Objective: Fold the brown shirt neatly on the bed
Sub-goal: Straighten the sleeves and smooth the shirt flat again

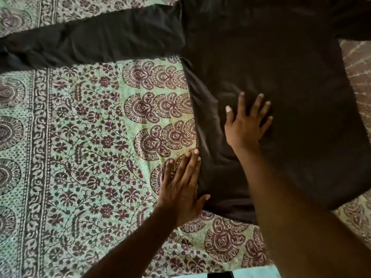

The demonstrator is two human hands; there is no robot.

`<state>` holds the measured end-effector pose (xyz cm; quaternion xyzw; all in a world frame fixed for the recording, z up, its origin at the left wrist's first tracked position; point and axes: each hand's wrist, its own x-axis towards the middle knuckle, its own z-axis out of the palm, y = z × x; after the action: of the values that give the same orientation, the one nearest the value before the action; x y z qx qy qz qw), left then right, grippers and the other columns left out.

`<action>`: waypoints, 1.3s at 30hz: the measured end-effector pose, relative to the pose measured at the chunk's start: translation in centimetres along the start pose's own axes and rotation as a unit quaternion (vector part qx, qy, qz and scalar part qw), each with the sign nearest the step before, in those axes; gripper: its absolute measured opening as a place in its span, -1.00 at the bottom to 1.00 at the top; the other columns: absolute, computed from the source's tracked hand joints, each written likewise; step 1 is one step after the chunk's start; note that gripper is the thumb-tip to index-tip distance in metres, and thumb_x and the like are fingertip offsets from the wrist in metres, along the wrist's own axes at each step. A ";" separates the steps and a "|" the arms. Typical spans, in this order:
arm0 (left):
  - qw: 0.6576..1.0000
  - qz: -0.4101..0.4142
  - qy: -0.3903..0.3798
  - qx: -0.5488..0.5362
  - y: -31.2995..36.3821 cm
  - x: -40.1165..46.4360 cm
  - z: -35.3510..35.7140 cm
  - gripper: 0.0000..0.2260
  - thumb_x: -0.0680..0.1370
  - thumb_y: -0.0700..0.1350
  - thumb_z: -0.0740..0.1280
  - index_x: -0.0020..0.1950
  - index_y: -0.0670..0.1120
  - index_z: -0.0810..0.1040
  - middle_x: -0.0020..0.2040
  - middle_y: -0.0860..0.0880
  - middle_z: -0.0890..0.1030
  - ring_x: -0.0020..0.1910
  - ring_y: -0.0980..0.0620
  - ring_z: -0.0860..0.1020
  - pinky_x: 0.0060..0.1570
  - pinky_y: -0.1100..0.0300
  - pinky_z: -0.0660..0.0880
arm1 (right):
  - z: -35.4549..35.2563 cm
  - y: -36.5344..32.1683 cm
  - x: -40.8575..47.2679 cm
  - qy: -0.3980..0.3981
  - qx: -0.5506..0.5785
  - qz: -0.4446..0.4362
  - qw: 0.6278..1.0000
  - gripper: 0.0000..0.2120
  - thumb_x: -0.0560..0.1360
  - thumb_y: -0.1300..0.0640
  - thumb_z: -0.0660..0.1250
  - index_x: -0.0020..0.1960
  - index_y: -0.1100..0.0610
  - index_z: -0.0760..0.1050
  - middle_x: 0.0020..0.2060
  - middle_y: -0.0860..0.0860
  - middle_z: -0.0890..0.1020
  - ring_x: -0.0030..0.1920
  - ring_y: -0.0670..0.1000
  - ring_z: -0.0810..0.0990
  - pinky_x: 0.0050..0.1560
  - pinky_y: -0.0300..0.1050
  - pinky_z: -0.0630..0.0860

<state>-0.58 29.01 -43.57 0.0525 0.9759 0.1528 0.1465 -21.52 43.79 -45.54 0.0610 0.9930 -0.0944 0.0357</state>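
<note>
The brown shirt lies spread flat on the bed, its body to the right and one long sleeve stretched out to the far left. My right hand presses flat on the lower part of the shirt's body with fingers spread. My left hand lies flat with straight fingers along the shirt's left side edge, half on the bedsheet, the thumb touching the fabric. The shirt's top and right side run out of view.
A green bedsheet with maroon floral and paisley print covers the bed under and around the shirt. The bed's near edge shows at the bottom of the view.
</note>
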 end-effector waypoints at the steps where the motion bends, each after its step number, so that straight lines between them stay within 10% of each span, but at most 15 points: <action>1: 1.000 0.004 -0.001 -0.009 0.0 0.2 -0.2 -0.16 0.57 0.34 0.15 0.68 -0.13 0.01 0.70 -0.02 -0.16 0.68 -0.07 -0.05 0.58 -0.26 0.01 | -0.3 -0.5 0.5 0.012 0.002 -0.026 1.000 -0.38 0.65 -0.30 -0.04 0.66 -0.13 0.04 0.67 0.13 -0.01 0.66 0.26 -0.07 0.52 0.47 0.06; 5: 0.998 0.028 0.053 -0.024 -0.8 1.6 -1.1 -0.43 0.64 0.20 0.15 0.53 -0.13 0.38 0.67 -0.06 0.17 0.64 -0.09 0.15 0.50 -0.21 0.21 | -0.2 0.3 0.8 -0.049 -0.067 -0.382 0.920 -0.44 0.66 -0.30 -0.01 0.63 -0.30 0.00 0.68 -0.01 -0.01 0.67 0.13 0.02 0.50 0.40 0.17; 10: 0.988 0.068 0.133 -0.031 -0.8 5.6 -3.4 -0.80 0.63 -0.03 0.22 0.15 -0.05 0.57 0.11 -0.06 0.63 0.11 -0.14 0.56 0.11 -0.06 0.43 | -0.7 0.2 4.2 -0.047 0.005 -0.037 0.998 -0.34 0.62 -0.40 -0.09 0.66 -0.20 -0.05 0.68 0.08 -0.07 0.66 0.23 -0.13 0.53 0.48 0.00; 13: 0.986 0.003 0.154 -0.056 -0.6 9.5 -5.7 -0.73 0.60 0.00 0.21 0.24 -0.05 0.54 0.08 -0.07 0.62 0.09 -0.17 0.54 0.10 -0.06 0.40 | -0.9 -1.2 4.9 0.003 -0.014 -0.212 0.977 -0.36 0.66 -0.32 -0.04 0.67 -0.13 -0.01 0.68 0.07 -0.01 0.66 0.21 -0.03 0.53 0.39 0.07; 15: 0.988 -0.036 0.135 -0.058 -1.1 12.1 -6.8 -0.49 0.58 0.10 0.31 0.49 -0.06 0.41 0.42 -0.07 0.51 0.39 -0.14 0.45 0.29 -0.09 0.34 | -0.2 -0.7 5.4 -0.034 -0.048 -0.363 0.930 -0.40 0.66 -0.31 -0.04 0.66 -0.20 0.00 0.68 -0.01 0.00 0.66 0.11 0.02 0.53 0.36 0.15; 18: 0.996 -0.081 -0.026 -0.012 -2.6 14.5 -7.4 -0.04 0.50 0.38 0.30 0.69 0.02 -0.12 0.69 0.10 -0.15 0.67 0.03 -0.12 0.56 -0.25 -0.03 | 0.5 1.1 6.7 -0.038 -0.054 -0.296 0.953 -0.40 0.62 -0.41 -0.06 0.63 -0.32 0.00 0.68 -0.09 -0.03 0.67 0.10 -0.01 0.56 0.34 0.09; 21: 0.993 -0.097 -0.067 0.020 -3.2 14.8 -7.7 0.07 0.43 0.48 0.29 0.67 0.07 -0.26 0.65 0.18 -0.33 0.66 0.06 -0.23 0.53 -0.36 -0.16 | -0.3 1.8 8.3 -0.026 -0.030 -0.187 0.982 -0.39 0.58 -0.48 -0.07 0.60 -0.39 0.00 0.68 -0.06 -0.02 0.67 0.15 -0.04 0.55 0.40 0.04; 26: 0.984 -0.129 -0.090 0.081 -1.0 16.1 -9.4 0.17 0.34 0.42 0.45 0.68 -0.04 -0.14 0.69 0.03 -0.19 0.67 -0.03 -0.19 0.53 -0.38 -0.17 | -0.4 -0.7 9.6 0.023 -0.008 -0.079 0.997 -0.33 0.63 -0.42 -0.11 0.65 -0.16 0.07 0.68 0.11 0.00 0.66 0.26 -0.07 0.52 0.48 0.01; 31: 0.976 -0.145 -0.100 0.128 0.6 17.0 -10.1 0.18 0.28 0.36 0.53 0.66 -0.11 -0.02 0.68 -0.06 -0.04 0.67 -0.08 -0.06 0.53 -0.39 -0.05 | 0.4 0.0 8.1 -0.015 -0.044 -0.403 0.914 -0.40 0.65 -0.35 -0.03 0.65 -0.22 0.06 0.68 -0.03 0.04 0.67 0.06 0.04 0.55 0.32 0.11; 39: 0.979 -0.167 -0.084 0.084 2.9 19.5 -12.1 -0.12 0.41 0.31 0.41 0.58 -0.12 0.23 0.52 -0.15 0.35 0.54 -0.12 0.30 0.56 -0.27 0.02 | -2.2 4.3 12.5 0.015 -0.043 -0.166 0.985 -0.36 0.65 -0.35 -0.08 0.66 -0.13 0.06 0.68 0.07 -0.01 0.66 0.22 -0.07 0.54 0.46 -0.04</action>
<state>-22.62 31.18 -36.96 -0.0864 0.9645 0.0382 0.2467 -33.52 49.85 -45.21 -0.1052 0.9929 -0.0551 0.0076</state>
